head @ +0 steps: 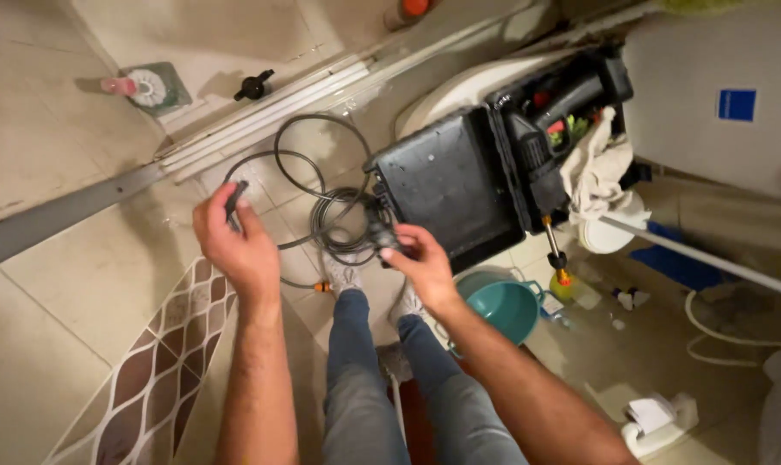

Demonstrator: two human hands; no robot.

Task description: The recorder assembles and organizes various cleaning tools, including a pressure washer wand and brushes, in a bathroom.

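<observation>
My left hand (235,243) is closed around a stretch of black hose (300,176), holding it up over the tiled floor. My right hand (418,260) grips the coiled part of the same hose near a dark fitting (380,231). The hose loops between the two hands and hangs down in several coils; an orange-tipped connector (323,287) lies at its end by my feet. My legs in grey jeans and white socks show below the hands.
An open black tool case (459,185) with a black spray gun and a cloth (597,168) rests on a toilet lid. A teal bucket (504,308) stands right of my feet. A white tank (718,95), a white pole (700,257) and a shower rail (261,112) are nearby.
</observation>
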